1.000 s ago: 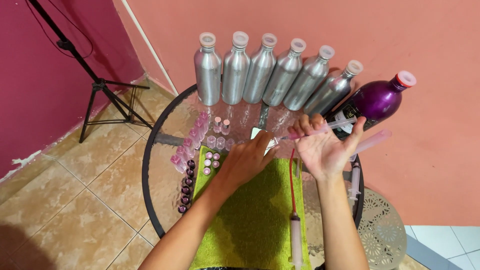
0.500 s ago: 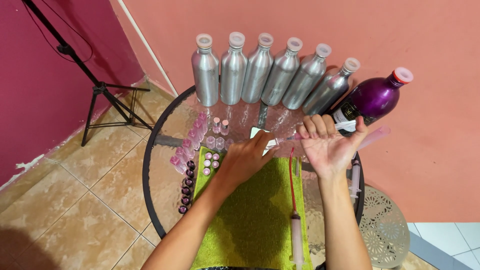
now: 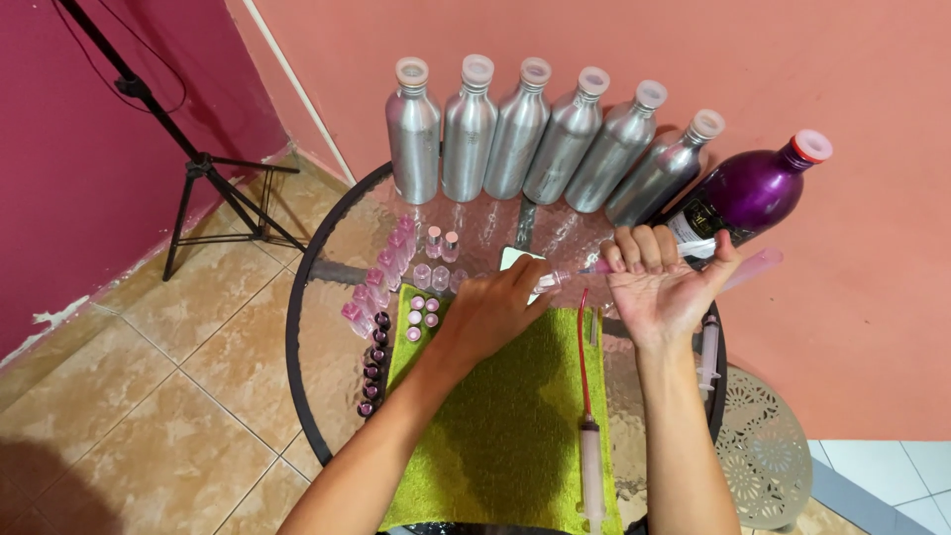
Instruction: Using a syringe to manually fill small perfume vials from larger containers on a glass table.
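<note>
Our right hand [image 3: 666,289], splayed open a moment before, had curled around the pink syringe [image 3: 634,266]; our left hand [image 3: 492,312] pinched its tip, so filling seemed underway.

The scene is being shown through 1 camera only, worn on the person's head, so no part is being shared with a 2nd view. The camera is being aimed steeply downward and forward, over a round glass table [image 3: 317,260] that is being seen from close above. The person's 2 forearms are being framed as they enter from the bottom edge, with the left hand [image 3: 492,310] and right hand [image 3: 662,289] sitting near the middle. A salmon wall [image 3: 594,40] is being faced at the top, and a tiled floor [image 3: 149,396] is being taken in at the lower left.
</note>
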